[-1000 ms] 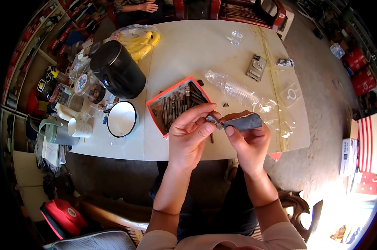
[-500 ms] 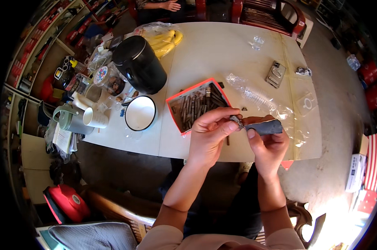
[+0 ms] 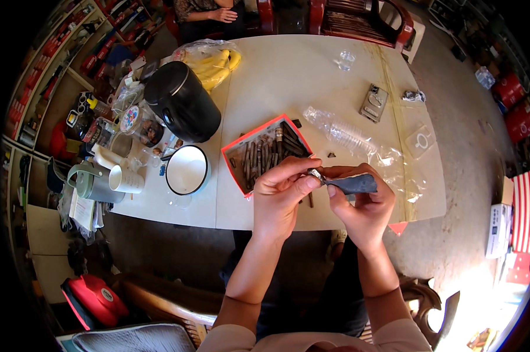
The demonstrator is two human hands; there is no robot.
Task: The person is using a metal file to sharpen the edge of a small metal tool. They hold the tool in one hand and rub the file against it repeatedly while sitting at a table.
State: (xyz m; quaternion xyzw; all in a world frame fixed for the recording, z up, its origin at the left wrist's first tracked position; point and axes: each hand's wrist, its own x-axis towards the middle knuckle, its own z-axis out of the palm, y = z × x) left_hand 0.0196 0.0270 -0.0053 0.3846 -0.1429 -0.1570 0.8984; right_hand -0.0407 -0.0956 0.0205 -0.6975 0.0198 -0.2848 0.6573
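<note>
Over the near edge of the table, my left hand (image 3: 278, 199) pinches a small dark metal piece (image 3: 315, 173) with a shiny end between thumb and forefinger. My right hand (image 3: 366, 216) is closed on a curled strip of dark grey sandpaper (image 3: 359, 185), which meets the metal piece at its left end. Fingers hide part of both things. Just beyond my left hand stands a shallow red-rimmed box (image 3: 232, 172) with several dark metal rods and bits (image 3: 259, 157) in it.
To the left stand a white bowl (image 3: 186, 170), a black lidded canister (image 3: 183, 100), a white mug (image 3: 126, 179) and bagged bananas (image 3: 218, 69). A clear plastic package (image 3: 341, 130) and a metal plate (image 3: 373, 103) lie to the right. Another person's hand (image 3: 223, 15) shows across the table.
The view has shifted a little, so the table things sit further left. The sandpaper strip has tilted and curled more against the metal piece; both hands keep their hold.
</note>
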